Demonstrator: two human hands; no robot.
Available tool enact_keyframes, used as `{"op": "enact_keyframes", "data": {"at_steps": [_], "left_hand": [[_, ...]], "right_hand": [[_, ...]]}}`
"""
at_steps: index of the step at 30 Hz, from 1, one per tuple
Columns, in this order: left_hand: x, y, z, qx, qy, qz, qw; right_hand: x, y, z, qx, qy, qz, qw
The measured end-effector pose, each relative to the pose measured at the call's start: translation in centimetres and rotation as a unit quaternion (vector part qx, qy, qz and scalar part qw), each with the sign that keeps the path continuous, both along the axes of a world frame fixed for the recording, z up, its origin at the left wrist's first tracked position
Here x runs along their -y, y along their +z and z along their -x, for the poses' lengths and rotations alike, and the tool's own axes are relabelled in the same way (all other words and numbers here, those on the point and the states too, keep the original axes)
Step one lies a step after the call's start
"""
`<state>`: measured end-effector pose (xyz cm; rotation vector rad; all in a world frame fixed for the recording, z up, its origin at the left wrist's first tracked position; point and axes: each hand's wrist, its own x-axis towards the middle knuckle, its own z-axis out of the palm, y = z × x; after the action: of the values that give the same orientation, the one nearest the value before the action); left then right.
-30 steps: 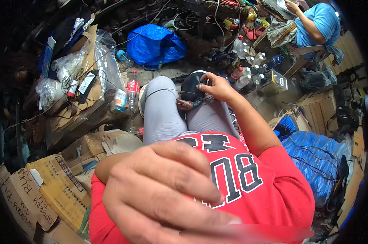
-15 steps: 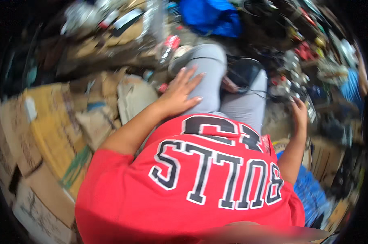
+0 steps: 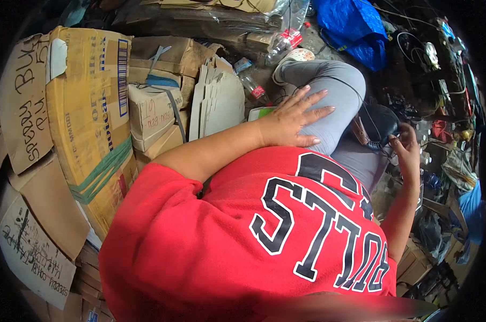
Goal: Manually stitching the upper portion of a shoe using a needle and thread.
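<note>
My left hand (image 3: 299, 117) lies flat with fingers spread on my left thigh, holding nothing. A black rounded pouch-like object (image 3: 380, 121) with a brownish edge rests over my legs, and a thin dark cord (image 3: 355, 88) runs across my grey trousers (image 3: 337, 80) to it. Beside its right edge is my right hand (image 3: 407, 144), fingers bent and thumb drawn in toward them. Whatever is between those fingertips, if anything, is too small to make out.
On the left stand flattened cardboard pieces (image 3: 26, 96), a yellow carton (image 3: 85, 118) and a wrapped bundle (image 3: 152, 115). Plastic bottles (image 3: 253, 88) lie beyond my left hand. A blue sheet bag (image 3: 355, 32) lies ahead. Mixed scrap (image 3: 441, 129) covers the right side.
The view has swung left, showing more cardboard. My right hand has come up beside the black object. My left hand stays spread on my thigh.
</note>
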<state>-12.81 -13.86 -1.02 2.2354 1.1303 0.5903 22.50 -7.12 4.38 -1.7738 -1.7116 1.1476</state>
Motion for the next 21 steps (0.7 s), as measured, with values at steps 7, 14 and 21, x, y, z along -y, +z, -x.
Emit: {"op": "enact_keyframes", "data": {"at_steps": [7, 14, 21], "left_hand": [[0.7, -9.2, 6.1, 0.142, 0.215, 0.269, 0.928], [1.8, -18.6, 11.1, -0.033, 0.3, 0.343, 0.889], [-6.3, -22.8, 14.7, -0.032, 0.455, 0.29, 0.842]], "right_hand": [[-0.4, 1.0, -0.8, -0.034, 0.022, 0.127, 0.991], [1.7, 2.1, -2.9, 0.015, -0.014, 0.165, 0.986], [3.9, 3.1, -3.2, -0.034, -0.104, 0.191, 0.976]]}}
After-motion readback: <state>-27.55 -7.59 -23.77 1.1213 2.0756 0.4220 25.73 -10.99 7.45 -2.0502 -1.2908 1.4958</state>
